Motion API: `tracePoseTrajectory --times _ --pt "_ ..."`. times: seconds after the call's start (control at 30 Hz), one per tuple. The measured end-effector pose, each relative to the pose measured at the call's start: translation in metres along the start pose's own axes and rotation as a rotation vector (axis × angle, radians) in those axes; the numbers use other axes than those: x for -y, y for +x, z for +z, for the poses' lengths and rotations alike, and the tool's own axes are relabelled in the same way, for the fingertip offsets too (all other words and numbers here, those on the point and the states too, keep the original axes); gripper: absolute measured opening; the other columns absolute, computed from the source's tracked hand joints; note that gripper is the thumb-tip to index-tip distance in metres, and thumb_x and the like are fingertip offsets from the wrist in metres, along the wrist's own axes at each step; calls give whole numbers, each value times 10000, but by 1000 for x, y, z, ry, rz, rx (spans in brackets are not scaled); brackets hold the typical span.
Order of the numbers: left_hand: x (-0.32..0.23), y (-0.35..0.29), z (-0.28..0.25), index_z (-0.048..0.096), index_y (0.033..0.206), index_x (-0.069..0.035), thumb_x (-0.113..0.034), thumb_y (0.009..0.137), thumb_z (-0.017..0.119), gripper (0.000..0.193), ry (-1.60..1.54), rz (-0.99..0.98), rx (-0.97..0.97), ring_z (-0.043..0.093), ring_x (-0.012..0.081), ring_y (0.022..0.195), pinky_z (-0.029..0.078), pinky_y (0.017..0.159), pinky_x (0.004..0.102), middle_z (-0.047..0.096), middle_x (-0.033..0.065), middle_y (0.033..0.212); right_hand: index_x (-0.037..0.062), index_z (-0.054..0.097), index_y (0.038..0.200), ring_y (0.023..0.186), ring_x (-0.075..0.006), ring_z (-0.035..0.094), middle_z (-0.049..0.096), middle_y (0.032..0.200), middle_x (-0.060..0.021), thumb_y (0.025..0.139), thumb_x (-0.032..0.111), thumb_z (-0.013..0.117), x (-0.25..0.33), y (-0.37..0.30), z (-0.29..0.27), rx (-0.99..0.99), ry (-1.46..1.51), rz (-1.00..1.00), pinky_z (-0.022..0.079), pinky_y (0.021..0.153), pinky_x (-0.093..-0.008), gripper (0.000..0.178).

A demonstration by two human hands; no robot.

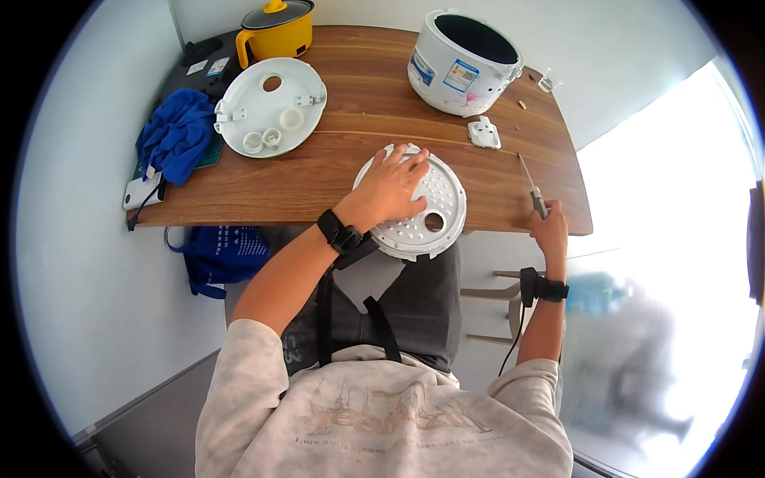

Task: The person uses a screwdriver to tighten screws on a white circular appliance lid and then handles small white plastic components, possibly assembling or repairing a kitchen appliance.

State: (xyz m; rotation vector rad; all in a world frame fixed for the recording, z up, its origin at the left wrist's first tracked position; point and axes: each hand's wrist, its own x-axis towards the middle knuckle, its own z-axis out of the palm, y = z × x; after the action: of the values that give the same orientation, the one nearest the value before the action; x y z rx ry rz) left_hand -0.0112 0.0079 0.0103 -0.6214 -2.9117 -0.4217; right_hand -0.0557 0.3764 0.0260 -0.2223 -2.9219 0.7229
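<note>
In the head view, at frame centre, the left hand (392, 185) lies spread flat on the round perforated metal plate (421, 209), apparently pinning it where it overhangs the wooden table (351, 171) edge. At right of centre the right hand (550, 229) is closed around a slim screwdriver (530, 185), its shaft resting on the tabletop. The glossy white plastic lid (269, 107) lies flat at upper left, and the white cooker body (464, 62) stands at upper centre.

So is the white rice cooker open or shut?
Open. The white rice cooker has no lid on, and its dark inside shows. A white lid part lies apart on the table.
</note>
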Motion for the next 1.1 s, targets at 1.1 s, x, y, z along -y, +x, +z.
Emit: tracePoseTrajectory --times 1.1 --pt "2 -1 13 546 1425 -44 -422 913 660 647 -67 -4 -32 311 392 1528 265 1231 582 415 153 1624 60 585 1067 657 -328 698 700 757 -136 875 161 685 207 -8 -38 49 160 -765 559 646 -417 239"
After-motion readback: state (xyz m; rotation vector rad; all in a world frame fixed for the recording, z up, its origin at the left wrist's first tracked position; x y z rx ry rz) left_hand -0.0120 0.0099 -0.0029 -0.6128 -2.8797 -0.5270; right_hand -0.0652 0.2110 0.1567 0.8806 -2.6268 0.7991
